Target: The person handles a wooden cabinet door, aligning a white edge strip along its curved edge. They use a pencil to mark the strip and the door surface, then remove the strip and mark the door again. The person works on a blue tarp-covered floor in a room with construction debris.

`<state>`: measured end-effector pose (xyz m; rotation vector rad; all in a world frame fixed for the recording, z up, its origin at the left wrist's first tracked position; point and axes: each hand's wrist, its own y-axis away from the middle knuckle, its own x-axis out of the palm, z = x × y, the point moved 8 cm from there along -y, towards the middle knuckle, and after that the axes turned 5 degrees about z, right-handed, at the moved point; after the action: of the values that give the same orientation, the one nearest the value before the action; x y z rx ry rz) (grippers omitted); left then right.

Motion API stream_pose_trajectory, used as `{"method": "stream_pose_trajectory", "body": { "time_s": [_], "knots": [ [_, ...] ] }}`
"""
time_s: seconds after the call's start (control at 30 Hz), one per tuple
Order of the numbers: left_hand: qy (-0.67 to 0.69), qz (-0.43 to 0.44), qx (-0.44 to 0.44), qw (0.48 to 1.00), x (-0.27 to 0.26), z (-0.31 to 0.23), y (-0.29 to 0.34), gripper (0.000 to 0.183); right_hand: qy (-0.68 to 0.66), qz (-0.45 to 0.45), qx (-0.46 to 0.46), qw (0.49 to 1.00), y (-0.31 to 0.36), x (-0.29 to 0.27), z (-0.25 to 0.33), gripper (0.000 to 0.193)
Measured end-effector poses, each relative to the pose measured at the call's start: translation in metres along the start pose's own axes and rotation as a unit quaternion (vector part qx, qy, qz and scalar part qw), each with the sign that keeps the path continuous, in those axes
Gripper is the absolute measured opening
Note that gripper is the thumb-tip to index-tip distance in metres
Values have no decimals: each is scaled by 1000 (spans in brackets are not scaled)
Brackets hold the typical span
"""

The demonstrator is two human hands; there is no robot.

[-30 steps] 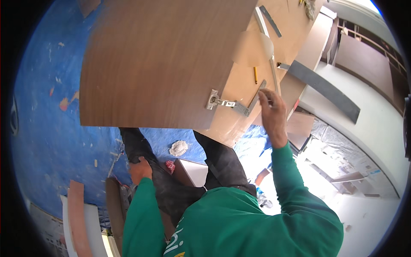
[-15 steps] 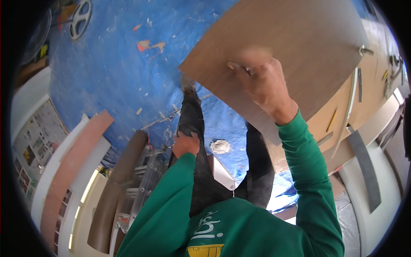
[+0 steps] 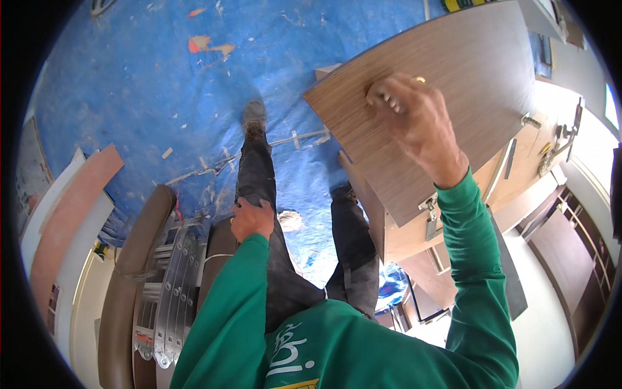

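Note:
A brown wood-grain panel (image 3: 479, 71) lies at the upper right, with metal hinges (image 3: 429, 206) along its near right edge. Over the panel's left part is my right hand (image 3: 414, 120), its fingers curled together and slightly smeared by motion. Something brown shows at the fingertips, too unclear to name. My left hand (image 3: 251, 219) rests on my left leg (image 3: 256, 168) near the knee, fingers laid over the dark trousers and holding nothing.
Blue sheeting (image 3: 149, 84) covers the floor, with scraps and tape on it. To the left are a folded metal ladder (image 3: 172, 285), a brown roll (image 3: 139, 253) and leaning boards (image 3: 71, 214). A pale wooden board (image 3: 414, 240) with metal fittings sits beneath the panel.
The view has shifted, showing more of the panel's far end and both hinges. My right hand still moves over the panel; my left hand stays on my leg.

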<state>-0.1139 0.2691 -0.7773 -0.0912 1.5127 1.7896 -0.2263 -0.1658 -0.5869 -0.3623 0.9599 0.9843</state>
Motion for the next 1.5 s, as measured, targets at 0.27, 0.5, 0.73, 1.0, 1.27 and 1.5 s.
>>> {"method": "stream_pose_trajectory", "body": {
  "time_s": [0.27,0.5,0.73,1.0,1.27,1.5],
  "knots": [
    [11,-7,-1,1000,3,2,4,75,2,37,-18,999,-4,3,-3,9],
    [9,-26,8,1000,12,0,3,75,21,-2,-41,999,-5,-2,-3,9],
    [12,-9,6,1000,9,0,10,75,21,-40,-78,996,2,-5,-1,13],
    [12,1,-1,1000,13,-2,7,78,46,-18,-59,997,-8,-7,-4,12],
    [19,-5,1,1000,14,1,11,79,30,-2,-42,999,-5,-5,-5,10],
    [22,-12,0,1000,10,-1,8,76,20,-10,-46,999,-7,-2,-2,10]
  ]
}}
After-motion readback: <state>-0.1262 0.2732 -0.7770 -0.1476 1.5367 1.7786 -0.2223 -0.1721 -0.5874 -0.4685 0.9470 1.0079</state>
